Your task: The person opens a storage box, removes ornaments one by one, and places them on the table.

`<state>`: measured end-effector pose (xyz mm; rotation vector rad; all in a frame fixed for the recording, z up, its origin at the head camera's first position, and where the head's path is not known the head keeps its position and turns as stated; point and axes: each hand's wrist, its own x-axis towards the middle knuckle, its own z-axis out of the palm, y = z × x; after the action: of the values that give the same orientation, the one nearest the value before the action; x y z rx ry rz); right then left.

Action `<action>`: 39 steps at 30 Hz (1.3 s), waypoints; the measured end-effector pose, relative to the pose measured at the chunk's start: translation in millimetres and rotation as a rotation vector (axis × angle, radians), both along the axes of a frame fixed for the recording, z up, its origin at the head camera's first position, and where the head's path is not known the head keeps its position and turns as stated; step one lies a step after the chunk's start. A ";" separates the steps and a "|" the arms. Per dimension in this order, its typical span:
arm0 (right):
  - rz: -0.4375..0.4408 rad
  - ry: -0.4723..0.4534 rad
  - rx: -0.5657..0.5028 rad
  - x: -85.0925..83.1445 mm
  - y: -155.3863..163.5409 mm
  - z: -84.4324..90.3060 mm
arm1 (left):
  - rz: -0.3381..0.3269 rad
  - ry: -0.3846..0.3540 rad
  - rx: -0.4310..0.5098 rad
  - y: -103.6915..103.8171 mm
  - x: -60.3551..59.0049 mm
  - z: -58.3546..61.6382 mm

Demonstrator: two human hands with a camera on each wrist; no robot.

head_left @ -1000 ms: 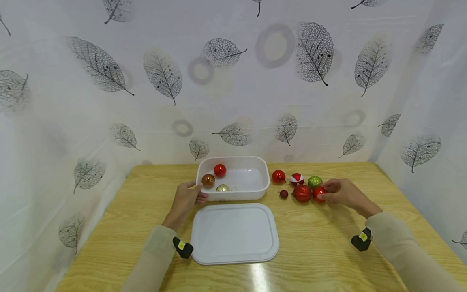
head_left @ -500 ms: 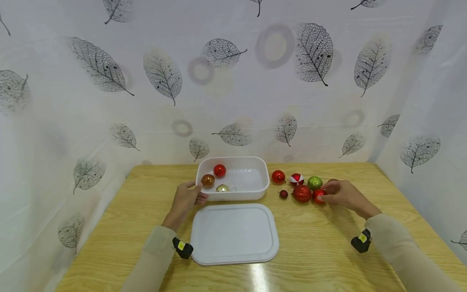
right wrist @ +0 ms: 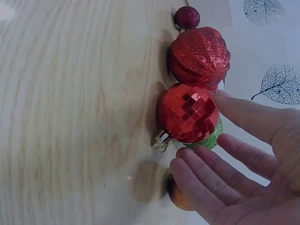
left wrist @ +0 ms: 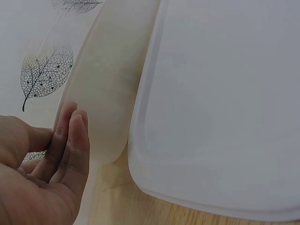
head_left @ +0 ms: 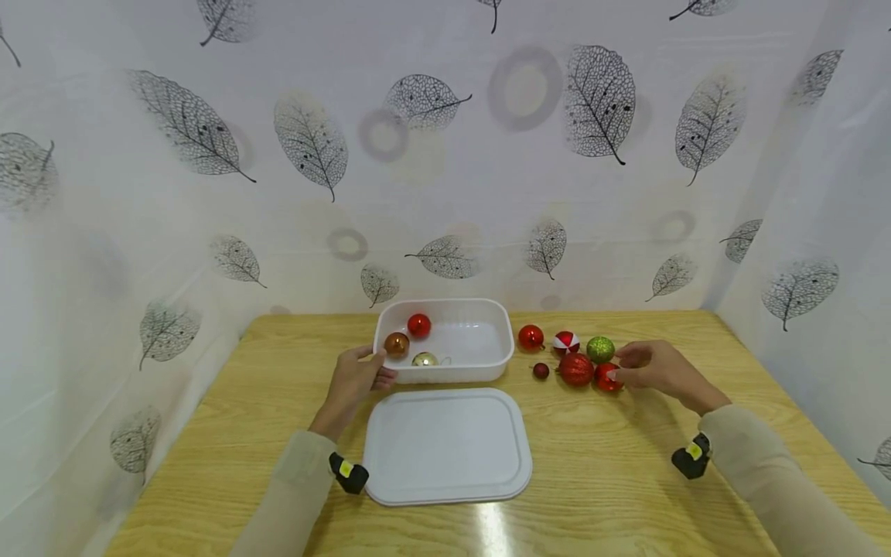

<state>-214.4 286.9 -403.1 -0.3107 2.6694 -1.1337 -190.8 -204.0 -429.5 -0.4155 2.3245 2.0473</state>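
Observation:
A white tub point(head_left: 501, 357) stands mid-table and holds a red point(head_left: 418, 325), a copper point(head_left: 397, 344) and a gold bauble point(head_left: 425, 360). Its lid point(head_left: 448, 445) lies flat in front of it. My left hand point(head_left: 362, 377) rests with straight fingers point(left wrist: 70, 136) against the tub wall point(left wrist: 110, 93) at its front left corner. My right hand point(head_left: 643, 366) reaches to a row of baubles right of the tub. Its extended fingers point(right wrist: 243, 115) touch a red faceted bauble point(right wrist: 187, 112), which lies beside a red glitter bauble point(right wrist: 199, 56).
The row also has a shiny red bauble point(head_left: 530, 337), a red-and-white one point(head_left: 566, 342), a green glitter one point(head_left: 601, 349) and a small dark red one point(head_left: 541, 370). An orange bauble point(right wrist: 176, 194) sits half hidden under my right fingers. Leaf-patterned curtains enclose the wooden table point(head_left: 209, 418).
My right hand's fingers have shifted slightly at the red faceted bauble, which sits a touch nearer to me. The left hand and tub have not moved.

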 end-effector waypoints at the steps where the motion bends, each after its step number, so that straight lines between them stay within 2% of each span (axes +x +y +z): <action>1: 0.002 0.006 0.008 -0.6 0.2 1.4 | 0.001 -0.001 0.000 0.0 0.0 0.0; 8: 0.024 0.037 -0.009 -7.4 -1.3 17.3 | 0.008 -0.007 -0.001 0.6 -0.8 0.5; 11: 0.020 0.051 0.021 -11.0 -6.6 25.8 | 0.006 -0.004 0.005 0.5 -1.2 0.4; 15: 0.024 0.065 0.074 -14.3 -17.3 36.7 | 0.007 -0.007 0.004 0.7 -1.5 -0.3; 23: 0.062 0.090 0.073 -22.4 -45.0 51.7 | -0.003 -0.018 0.001 0.6 -0.7 -1.8; 28: 0.081 0.087 0.011 -26.1 -65.5 54.8 | 0.000 -0.006 -0.001 -0.5 -0.9 -1.6; 34: 0.104 0.052 -0.078 -30.3 -92.5 50.0 | 0.000 0.000 -0.006 -0.1 -0.9 -0.8; 39: 0.141 0.056 -0.100 -35.7 -116.5 45.8 | 0.003 0.003 -0.004 0.4 -1.1 -2.1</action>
<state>-250.1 170.4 -357.3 -0.5470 2.5948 -1.2328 -191.9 -203.7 -431.6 -0.4165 2.3312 2.0460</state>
